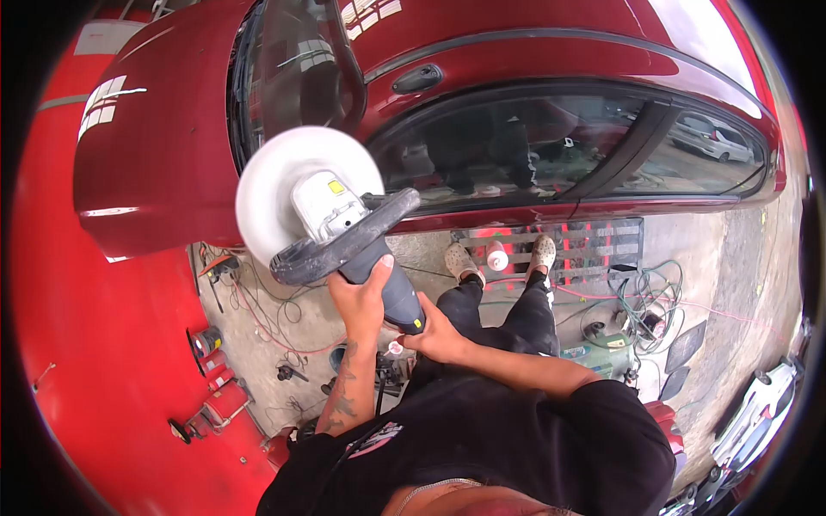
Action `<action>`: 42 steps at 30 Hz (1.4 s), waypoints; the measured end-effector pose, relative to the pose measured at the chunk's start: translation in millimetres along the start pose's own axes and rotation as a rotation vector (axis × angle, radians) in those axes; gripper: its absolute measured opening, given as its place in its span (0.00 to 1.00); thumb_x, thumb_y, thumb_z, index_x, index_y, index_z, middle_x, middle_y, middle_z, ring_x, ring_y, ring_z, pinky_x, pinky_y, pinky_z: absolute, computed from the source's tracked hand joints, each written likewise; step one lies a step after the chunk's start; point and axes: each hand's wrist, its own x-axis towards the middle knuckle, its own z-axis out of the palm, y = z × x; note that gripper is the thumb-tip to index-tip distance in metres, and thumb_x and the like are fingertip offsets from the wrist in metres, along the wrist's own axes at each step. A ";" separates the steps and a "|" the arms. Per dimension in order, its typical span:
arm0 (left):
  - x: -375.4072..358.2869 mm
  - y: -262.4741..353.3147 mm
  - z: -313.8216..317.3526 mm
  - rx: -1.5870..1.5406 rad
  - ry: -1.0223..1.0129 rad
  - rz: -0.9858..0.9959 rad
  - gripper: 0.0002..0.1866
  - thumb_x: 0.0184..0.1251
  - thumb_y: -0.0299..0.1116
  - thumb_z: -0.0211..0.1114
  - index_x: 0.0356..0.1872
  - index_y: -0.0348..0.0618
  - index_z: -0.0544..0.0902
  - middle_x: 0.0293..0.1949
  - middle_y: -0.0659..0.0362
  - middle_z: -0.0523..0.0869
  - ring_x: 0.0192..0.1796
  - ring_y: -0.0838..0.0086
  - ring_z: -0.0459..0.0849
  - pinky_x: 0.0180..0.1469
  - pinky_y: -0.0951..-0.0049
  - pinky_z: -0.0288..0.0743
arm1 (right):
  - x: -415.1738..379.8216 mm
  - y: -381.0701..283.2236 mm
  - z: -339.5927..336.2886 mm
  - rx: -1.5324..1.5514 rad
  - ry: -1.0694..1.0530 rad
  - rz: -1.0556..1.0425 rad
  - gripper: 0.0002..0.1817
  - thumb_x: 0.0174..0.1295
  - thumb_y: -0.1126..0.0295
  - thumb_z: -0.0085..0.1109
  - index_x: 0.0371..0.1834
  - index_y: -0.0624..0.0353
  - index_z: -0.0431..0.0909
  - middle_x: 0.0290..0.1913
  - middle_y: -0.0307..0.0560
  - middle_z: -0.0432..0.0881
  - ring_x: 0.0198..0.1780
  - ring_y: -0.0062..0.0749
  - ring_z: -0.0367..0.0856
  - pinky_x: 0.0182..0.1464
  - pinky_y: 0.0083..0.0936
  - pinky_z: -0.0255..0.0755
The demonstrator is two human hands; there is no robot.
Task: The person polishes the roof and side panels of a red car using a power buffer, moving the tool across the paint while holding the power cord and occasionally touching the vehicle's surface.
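Note:
A power polisher (383, 279) with a large round white pad (267, 193) is held up between my body and the dark red car (155, 129). The pad overlaps the view of the windshield edge and front door; whether it touches the car I cannot tell. My left hand (360, 297) is wrapped round the polisher's body, just behind its curved black handle (344, 236). Farther back, my right hand (440, 334) grips the rear end of the tool.
A white-and-red bottle (497, 256) stands between my feet on a slatted platform (598, 249). Hoses and cables (658, 297) lie coiled at the right. Along the red wall (95, 344) are red equipment and cans (225, 402). A green machine (602, 357) sits near my right side.

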 end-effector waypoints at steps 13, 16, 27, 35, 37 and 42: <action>16.6 20.6 28.2 0.068 -0.089 0.094 0.29 0.57 0.31 0.81 0.57 0.31 0.79 0.53 0.51 0.85 0.52 0.69 0.83 0.58 0.67 0.78 | 20.5 -24.9 -4.2 0.077 0.076 -0.073 0.35 0.52 0.75 0.74 0.64 0.61 0.68 0.47 0.44 0.81 0.47 0.26 0.81 0.52 0.28 0.77; 27.5 28.7 36.2 0.125 -0.132 0.073 0.29 0.56 0.31 0.81 0.57 0.31 0.79 0.52 0.51 0.85 0.52 0.69 0.84 0.58 0.67 0.78 | 33.4 -15.2 -5.7 0.057 0.112 -0.145 0.34 0.52 0.76 0.73 0.63 0.61 0.68 0.48 0.44 0.81 0.49 0.26 0.80 0.52 0.29 0.77; 77.8 41.5 60.1 0.277 -0.161 0.281 0.36 0.54 0.36 0.84 0.59 0.29 0.75 0.52 0.47 0.85 0.52 0.67 0.84 0.57 0.67 0.78 | 72.3 -63.9 -20.3 0.182 0.063 -0.223 0.32 0.53 0.80 0.71 0.62 0.61 0.69 0.43 0.40 0.81 0.45 0.23 0.80 0.51 0.27 0.77; 38.5 6.9 70.6 -0.049 -0.134 0.049 0.40 0.56 0.34 0.82 0.66 0.32 0.68 0.57 0.49 0.80 0.55 0.66 0.83 0.59 0.65 0.78 | 17.1 -56.8 -60.9 -0.369 0.260 -0.121 0.39 0.47 0.71 0.72 0.65 0.66 0.68 0.44 0.55 0.84 0.46 0.41 0.86 0.53 0.36 0.78; 19.7 5.3 84.5 -0.237 -0.119 -0.068 0.41 0.57 0.33 0.82 0.67 0.33 0.67 0.56 0.51 0.80 0.54 0.68 0.83 0.58 0.66 0.79 | -13.4 -86.2 -77.8 -0.496 0.235 0.024 0.41 0.46 0.68 0.74 0.66 0.68 0.67 0.44 0.60 0.84 0.48 0.47 0.86 0.54 0.38 0.77; -20.6 -59.0 181.6 -0.413 -0.208 -0.117 0.32 0.55 0.34 0.81 0.59 0.37 0.75 0.46 0.57 0.83 0.47 0.71 0.84 0.52 0.67 0.82 | -55.7 -72.3 -186.6 -0.707 0.310 0.053 0.45 0.47 0.66 0.75 0.69 0.70 0.64 0.45 0.66 0.86 0.49 0.53 0.88 0.54 0.40 0.78</action>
